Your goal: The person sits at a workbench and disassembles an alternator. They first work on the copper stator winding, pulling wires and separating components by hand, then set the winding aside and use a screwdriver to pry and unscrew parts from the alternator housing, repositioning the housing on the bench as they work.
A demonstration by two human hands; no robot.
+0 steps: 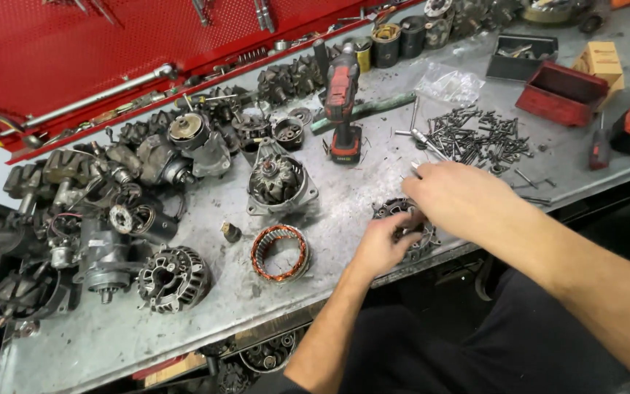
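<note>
Grimy metal workbench, left hand gripping dark ribbed alternator housing, right hand loosely curled above it

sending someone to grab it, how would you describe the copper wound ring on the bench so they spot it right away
On the grey metal workbench, look at the front edge, left of the person's left hand. The stator ring lies flat there, alone. It is the only open hoop showing bright orange-copper windings; its neighbours are dull grey housings.

Both hands, left hand and right hand, grip an alternator housing on the workbench
</note>
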